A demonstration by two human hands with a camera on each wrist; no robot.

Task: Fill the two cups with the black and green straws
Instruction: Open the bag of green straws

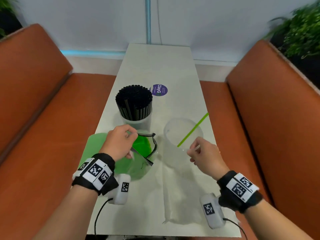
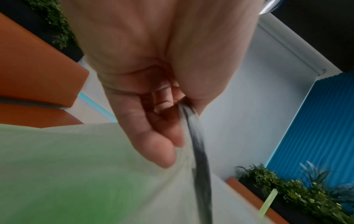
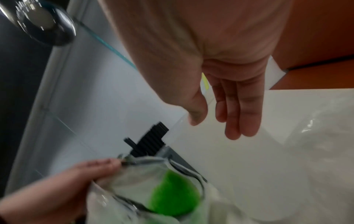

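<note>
A clear cup (image 1: pixel 136 121) packed with black straws (image 1: pixel 134 101) stands at the table's middle left. To its right is a second clear cup (image 1: pixel 183 134) with one green straw (image 1: pixel 193 129) leaning out of it. My left hand (image 1: pixel 132 135) pinches the dark zip rim of a clear bag (image 1: pixel 138 168) of green straws (image 1: pixel 143 144) and holds its mouth open. The left wrist view shows the same pinch of my left hand (image 2: pixel 178 115) on the rim (image 2: pixel 199 151). My right hand (image 1: pixel 194 149) hovers at the second cup's near rim, fingers straight and empty (image 3: pixel 214 124).
Orange bench seats (image 1: pixel 259 118) flank the narrow white table (image 1: pixel 161 66), which ends at a pale wall. A purple round sticker (image 1: pixel 160 90) lies behind the black straws. Crumpled clear plastic (image 1: pixel 181 196) lies flat on the near table. Plants (image 1: pixel 303 28) stand behind the benches.
</note>
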